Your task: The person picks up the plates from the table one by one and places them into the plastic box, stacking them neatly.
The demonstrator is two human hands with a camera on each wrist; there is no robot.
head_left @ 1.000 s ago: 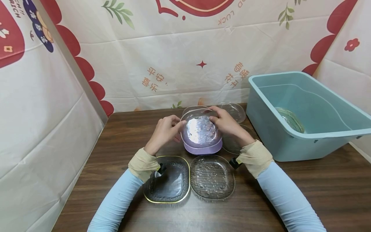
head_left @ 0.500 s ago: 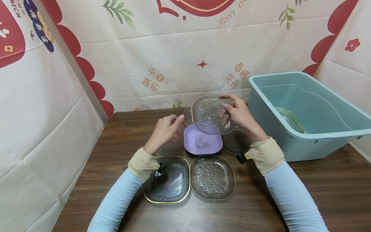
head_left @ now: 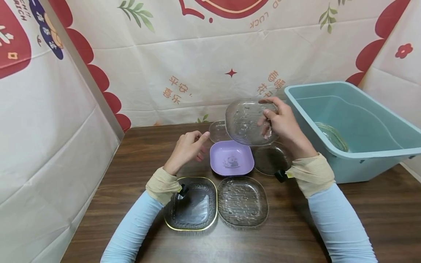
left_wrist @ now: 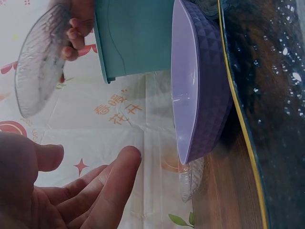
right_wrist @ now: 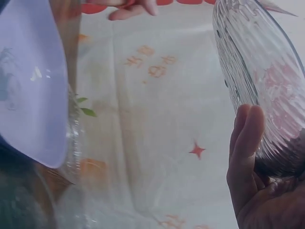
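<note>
My right hand (head_left: pixel 283 118) grips a clear ribbed glass plate (head_left: pixel 245 122) by its right side, thumb on the near face. The plate is raised and tilted above the table; in the right wrist view the fingers curl round the edge of this plate (right_wrist: pixel 267 90). Below it sits a purple square dish (head_left: pixel 231 159) with a panda print. My left hand (head_left: pixel 188 150) hovers to the left of the purple dish, holding nothing. Its fingers are loosely spread in the left wrist view, apart from the dish (left_wrist: pixel 190 86).
A dark gold-rimmed plate (head_left: pixel 190 204) and a ribbed clear plate (head_left: pixel 242 202) lie in front. Another clear plate (head_left: pixel 272 159) lies right of the purple dish, one more (head_left: pixel 217 132) behind it. A blue-green tub (head_left: pixel 315 164) with a greenish dish (head_left: pixel 332 137) inside stands right.
The right hand has lifted the clear plate off the purple dish and carried it up and rightward. The left hand has let go of the plate and stays beside the dish.
</note>
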